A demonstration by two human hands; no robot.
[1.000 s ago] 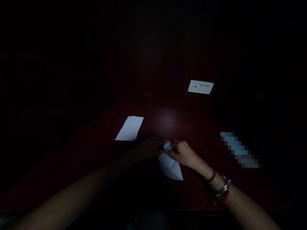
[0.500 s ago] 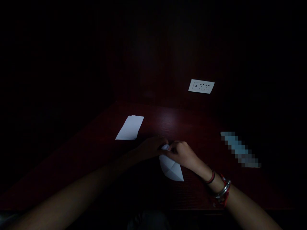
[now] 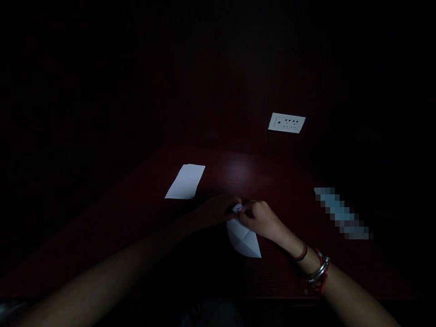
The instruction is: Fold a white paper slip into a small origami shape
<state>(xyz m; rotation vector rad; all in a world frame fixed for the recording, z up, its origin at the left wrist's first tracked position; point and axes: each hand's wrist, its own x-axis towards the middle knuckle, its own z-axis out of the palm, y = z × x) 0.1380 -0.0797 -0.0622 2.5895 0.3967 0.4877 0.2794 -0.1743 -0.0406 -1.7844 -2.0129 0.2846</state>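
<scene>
- Compared with half a second ago, the right hand [image 3: 261,218] has its thumb drawn back from across the folded sheet of paper [image 3: 243,238], so that more of the sheet's small rounded upper end shows between the hands.
- The sheet's broad, creased lower part lies much as before, its pointed corner towards the near right; the sheet is at the middle of the near half of the surface [image 3: 136,204].
- Both hands are nearly closed: the right pinches the sheet's upper end between thumb and fingers, and the left hand [image 3: 220,210], curled, grips the same end from the other side.
- The left fingers are in deep shadow, their exact placing hard to make out; both forearms are cut off by the lower edge.
- A pixelated flat object [image 3: 340,213] at right cannot be identified.
- The surface is dark red and wood-grained; a stack of white paper [image 3: 185,181] lies beyond the left forearm.
- On the dark wall behind, a white socket plate [image 3: 286,123] is mounted; the room is otherwise nearly black.
- The right wrist bears a silver bangle [image 3: 319,270].
</scene>
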